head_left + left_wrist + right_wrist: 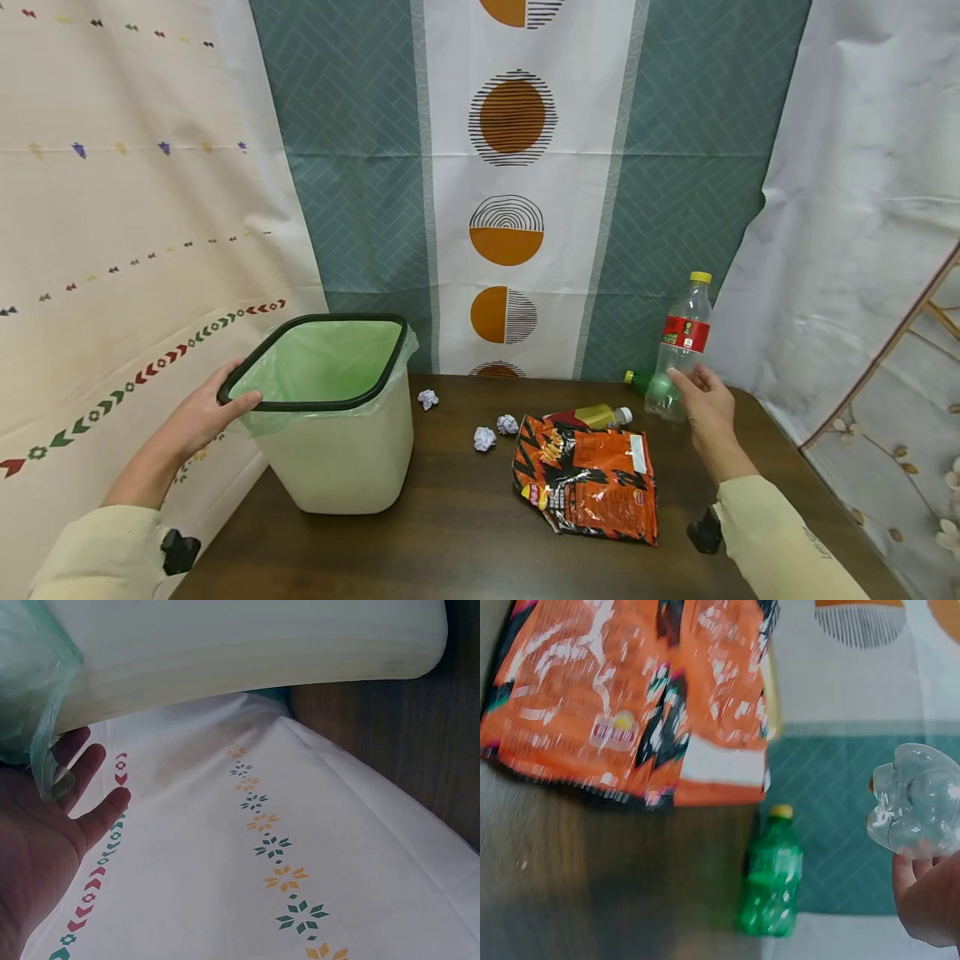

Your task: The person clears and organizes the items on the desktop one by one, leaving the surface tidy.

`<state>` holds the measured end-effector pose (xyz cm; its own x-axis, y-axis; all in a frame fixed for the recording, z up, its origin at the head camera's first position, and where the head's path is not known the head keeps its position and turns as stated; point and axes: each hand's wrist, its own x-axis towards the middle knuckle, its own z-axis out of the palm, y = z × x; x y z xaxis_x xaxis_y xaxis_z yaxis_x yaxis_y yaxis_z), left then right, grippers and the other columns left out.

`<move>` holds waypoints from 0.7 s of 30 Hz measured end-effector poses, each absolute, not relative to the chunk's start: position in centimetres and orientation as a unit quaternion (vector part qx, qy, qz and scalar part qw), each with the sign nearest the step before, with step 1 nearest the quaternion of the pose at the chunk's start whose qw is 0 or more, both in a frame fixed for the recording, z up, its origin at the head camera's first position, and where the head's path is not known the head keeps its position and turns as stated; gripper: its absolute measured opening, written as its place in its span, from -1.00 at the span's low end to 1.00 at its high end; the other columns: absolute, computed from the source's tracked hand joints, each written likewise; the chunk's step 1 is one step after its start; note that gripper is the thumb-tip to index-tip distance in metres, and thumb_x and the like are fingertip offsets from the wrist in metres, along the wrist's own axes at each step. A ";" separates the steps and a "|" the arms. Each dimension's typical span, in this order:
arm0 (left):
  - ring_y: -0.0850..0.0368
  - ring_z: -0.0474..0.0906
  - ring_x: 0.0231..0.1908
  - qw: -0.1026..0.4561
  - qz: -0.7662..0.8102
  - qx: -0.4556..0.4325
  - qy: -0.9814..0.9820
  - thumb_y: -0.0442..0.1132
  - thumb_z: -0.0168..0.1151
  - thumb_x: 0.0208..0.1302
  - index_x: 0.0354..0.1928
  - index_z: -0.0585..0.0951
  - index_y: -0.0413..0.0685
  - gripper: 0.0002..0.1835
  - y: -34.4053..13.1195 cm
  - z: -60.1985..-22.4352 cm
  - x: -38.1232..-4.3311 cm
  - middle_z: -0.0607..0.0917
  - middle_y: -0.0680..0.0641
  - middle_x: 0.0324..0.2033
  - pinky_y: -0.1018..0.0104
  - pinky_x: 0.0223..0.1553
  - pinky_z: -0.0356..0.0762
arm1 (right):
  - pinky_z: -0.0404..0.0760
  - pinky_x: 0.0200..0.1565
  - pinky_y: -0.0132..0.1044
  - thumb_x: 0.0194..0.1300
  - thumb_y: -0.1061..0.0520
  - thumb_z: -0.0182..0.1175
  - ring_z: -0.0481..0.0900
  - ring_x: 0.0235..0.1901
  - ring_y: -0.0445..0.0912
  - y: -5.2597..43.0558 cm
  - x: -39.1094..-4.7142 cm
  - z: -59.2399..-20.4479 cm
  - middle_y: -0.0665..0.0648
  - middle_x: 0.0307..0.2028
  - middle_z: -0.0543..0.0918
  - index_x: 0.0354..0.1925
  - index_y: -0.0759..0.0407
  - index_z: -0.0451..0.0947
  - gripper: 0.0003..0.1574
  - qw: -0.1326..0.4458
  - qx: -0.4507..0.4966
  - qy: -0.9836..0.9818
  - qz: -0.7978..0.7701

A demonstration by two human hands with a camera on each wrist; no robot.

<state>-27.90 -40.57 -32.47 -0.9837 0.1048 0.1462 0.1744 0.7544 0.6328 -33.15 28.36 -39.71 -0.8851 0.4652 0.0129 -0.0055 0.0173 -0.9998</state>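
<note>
Pale sleeves (780,537) foremost, left hand (206,417) grips bin (348,462), right hand (710,408) pinches clear bottle (686,333) low — so it could tip.

A dark brown desk (450,542) stands before a teal-and-white curtain (352,208) printed with orange circles. Cream patterned cloth (135,217) hangs at left, white flower-printed cloth (847,225) at right.
</note>
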 end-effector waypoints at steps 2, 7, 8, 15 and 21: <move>-0.57 0.14 0.22 0.053 -0.345 -0.078 -0.934 0.11 0.00 0.44 0.56 -0.18 -0.21 -0.08 -40.6 -32.5 -27.8 0.07 -0.58 0.37 -0.49 0.02 0.20 | 0.42 0.16 -0.39 0.34 -0.12 0.27 0.34 0.14 -0.22 27.6 -33.3 -39.3 -0.02 0.13 0.40 0.53 0.17 0.09 -0.02 0.176 -0.158 -0.693 0.681; -0.55 0.16 0.21 0.052 -0.349 -0.083 -0.932 0.10 -0.01 0.45 0.55 -0.18 -0.22 -0.09 -40.6 -32.4 -27.9 0.09 -0.57 0.36 -0.47 0.01 0.23 | 0.45 -0.01 -0.48 0.36 -0.04 0.27 0.40 -0.03 -0.31 25.5 -33.6 -38.4 -0.06 0.01 0.45 0.49 0.23 0.17 -0.10 0.190 -0.132 -0.690 0.686; -0.54 0.17 0.20 0.052 -0.349 -0.083 -0.932 0.10 -0.01 0.45 0.55 -0.18 -0.22 -0.09 -40.6 -32.5 -27.9 0.09 -0.57 0.35 -0.46 0.01 0.24 | 0.45 -0.04 -0.49 0.36 -0.02 0.27 0.40 -0.06 -0.33 25.1 -33.7 -38.2 -0.04 0.01 0.46 0.49 0.24 0.17 -0.11 0.193 -0.126 -0.691 0.686; -0.51 0.20 0.19 0.057 -0.354 -0.092 -0.929 0.09 -0.01 0.45 0.55 -0.17 -0.23 -0.10 -40.7 -32.6 -28.0 0.13 -0.56 0.34 -0.44 0.01 0.26 | 0.44 -0.01 -0.43 0.34 -0.05 0.28 0.40 -0.02 -0.29 22.1 -34.2 -36.4 0.04 0.11 0.46 0.47 0.21 0.19 -0.11 0.191 -0.090 -0.695 0.687; -0.51 0.21 0.18 0.062 -0.354 -0.097 -0.928 0.09 -0.01 0.45 0.55 -0.16 -0.24 -0.11 -40.8 -32.7 -28.1 0.15 -0.56 0.33 -0.43 0.00 0.26 | 0.43 0.00 -0.40 0.34 -0.06 0.28 0.40 0.04 -0.22 19.3 -34.5 -35.5 0.10 0.15 0.47 0.44 0.18 0.25 -0.17 0.190 -0.070 -0.702 0.682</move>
<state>-28.12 -40.80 -32.72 -0.9737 0.1355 0.1830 0.2230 0.7309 0.6450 -34.46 19.31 -35.45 -0.9178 0.3579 0.1719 -0.1615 0.0590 -0.9851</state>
